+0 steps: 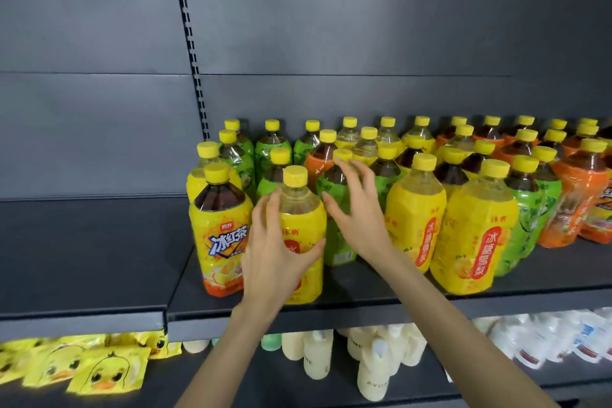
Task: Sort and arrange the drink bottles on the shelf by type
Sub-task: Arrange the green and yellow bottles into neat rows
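Observation:
Many yellow-capped drink bottles stand mixed on the dark shelf: yellow-labelled, green-labelled and orange-labelled ones. My left hand grips a yellow-labelled bottle of clear drink at the shelf's front edge, fingers wrapped around its body. Left of it stands a yellow-labelled bottle of dark tea. My right hand hovers with its fingers spread in front of a green-labelled bottle, holding nothing. Two more yellow-labelled clear bottles stand to the right in the front row.
The shelf section to the left carries nothing. Orange-labelled bottles cluster at the far right. Below, yellow duck-print packets, cream-coloured bottles and white pouches fill the lower shelf. A slotted upright runs up the back panel.

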A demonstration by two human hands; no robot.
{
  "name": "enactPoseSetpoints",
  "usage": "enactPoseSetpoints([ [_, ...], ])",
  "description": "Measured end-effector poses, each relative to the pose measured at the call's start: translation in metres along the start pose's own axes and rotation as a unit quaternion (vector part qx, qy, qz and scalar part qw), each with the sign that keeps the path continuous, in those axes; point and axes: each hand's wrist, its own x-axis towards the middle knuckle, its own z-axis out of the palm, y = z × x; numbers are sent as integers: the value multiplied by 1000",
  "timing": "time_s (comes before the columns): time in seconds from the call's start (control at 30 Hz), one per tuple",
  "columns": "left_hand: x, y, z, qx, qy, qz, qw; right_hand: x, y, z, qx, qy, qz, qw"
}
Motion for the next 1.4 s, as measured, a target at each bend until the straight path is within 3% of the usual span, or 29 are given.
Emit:
enactPoseSetpoints([
  [0.13,-16,0,-16,-40,25,9,999,7,16,14,-56,-18,20,998],
  [0.27,-33,-1,-43,-86,46,-28,995,2,18,23,-75,24,6,997],
  [0.4,-33,-13,-74,-115,80,-36,990,-1,3,35,-71,82,-105,989],
  [0.47,-29,-21,-85,-104,88,-28,990,7,-11,39,-34,15,-148,988],
  [0.53,-27,-27,-90,-92,91,-23,991,21,-21,44,25,-101,-103,989],
  [0.63,-29,-35,-92,-86,95,-30,991,44,-25,45,140,-293,-8,946],
  [0.7,-32,-38,-92,-90,97,-39,990,52,-23,45,160,-342,1,926],
  [0.8,-32,-43,-89,-89,96,-51,990,50,-22,53,130,-294,2,947],
  [0.9,-30,-45,-85,-83,97,-58,990,38,-26,74,45,-166,-18,985],
  [1.03,-29,-46,-82,-78,90,-61,991,37,-26,93,-7,-52,-4,999],
  [1.2,-29,-51,-79,-69,87,-66,992,22,-18,94,193,-87,71,975],
  [1.3,-28,-52,-78,-67,83,-64,992,8,-7,101,226,-122,95,962],
  [1.4,-27,-53,-77,-69,82,-62,992,1,-5,107,242,-101,135,955],
])
